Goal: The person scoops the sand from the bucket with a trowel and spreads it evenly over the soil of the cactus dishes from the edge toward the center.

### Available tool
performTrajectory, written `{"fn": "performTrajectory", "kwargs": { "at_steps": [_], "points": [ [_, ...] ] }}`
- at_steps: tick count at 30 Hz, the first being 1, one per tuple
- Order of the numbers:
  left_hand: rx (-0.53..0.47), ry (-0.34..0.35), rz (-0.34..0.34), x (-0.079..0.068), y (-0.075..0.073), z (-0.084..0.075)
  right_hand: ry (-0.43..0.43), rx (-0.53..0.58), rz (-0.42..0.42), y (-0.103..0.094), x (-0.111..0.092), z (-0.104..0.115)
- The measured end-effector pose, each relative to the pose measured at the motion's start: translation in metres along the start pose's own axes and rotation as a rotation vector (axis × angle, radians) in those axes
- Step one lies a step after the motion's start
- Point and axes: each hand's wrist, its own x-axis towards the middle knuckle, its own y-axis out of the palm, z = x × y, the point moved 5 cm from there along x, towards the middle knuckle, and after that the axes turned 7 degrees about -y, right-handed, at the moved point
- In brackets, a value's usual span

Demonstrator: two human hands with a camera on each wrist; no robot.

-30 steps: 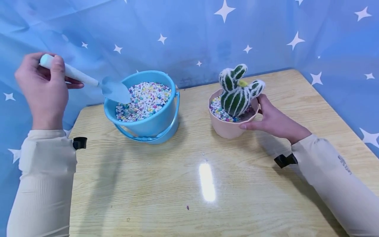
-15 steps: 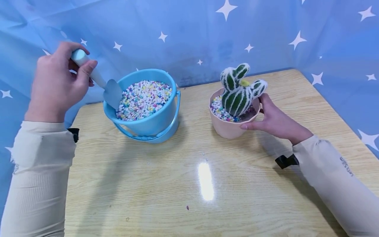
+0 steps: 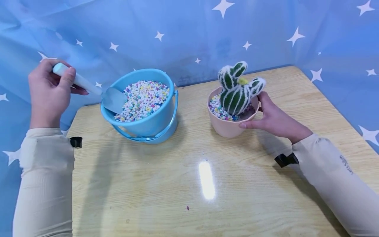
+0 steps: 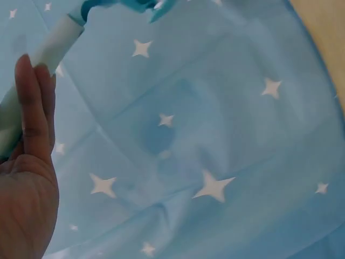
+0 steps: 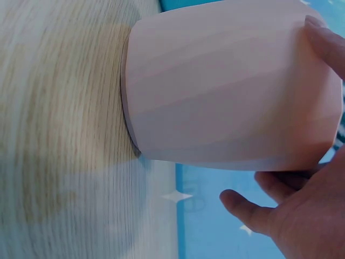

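Your left grip [image 3: 51, 90] is clamped on the trowel [image 3: 87, 83], blade [image 3: 114, 100] at the bucket [image 3: 148, 128] mouth. Your right grip [image 3: 273, 118] clamps the pot [image 3: 225, 127].

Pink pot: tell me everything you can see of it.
The pink pot looks like plastic, with smooth, faintly faceted walls and an angular rim. It stands upright on the wooden table, right of the blue bucket. Multicoloured pebbles and a green cactus sit inside. The right grip holds the pot near its rim, thumb on the outer wall.
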Motion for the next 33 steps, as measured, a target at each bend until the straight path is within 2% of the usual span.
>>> {"fn": "performTrajectory", "kwargs": {
  "at_steps": [1,4,9,14,17,23,28,33],
  "points": [
    [-0.072,-0.019,-0.007,0.000,-0.004,0.005,0.000,0.002,0.003,0.001,0.001,0.000],
    [-0.173,-0.056,-0.035,-0.003,-0.012,0.021,0.006,0.002,0.009,0.003,0.002,0.001],
    [-0.418,-0.103,-0.099,-0.012,-0.021,0.045,0.008,0.001,0.008,0.003,0.003,0.000],
    [-0.575,-0.066,-0.128,-0.023,-0.015,0.055,0.010,0.003,0.008,0.003,0.003,0.002],
    [-0.582,-0.070,-0.141,-0.026,-0.008,0.055,0.013,-0.008,0.003,0.002,0.002,0.003],
    [-0.500,-0.211,-0.171,-0.027,0.010,0.060,0.037,-0.010,-0.005,0.001,-0.003,-0.001],
    [-0.571,-0.249,-0.237,-0.028,0.008,0.064,0.007,0.003,-0.003,0.003,0.000,-0.001],
    [-0.662,-0.263,-0.261,-0.031,0.006,0.066,0.004,-0.002,-0.010,0.002,0.000,0.000]
  ]
}}
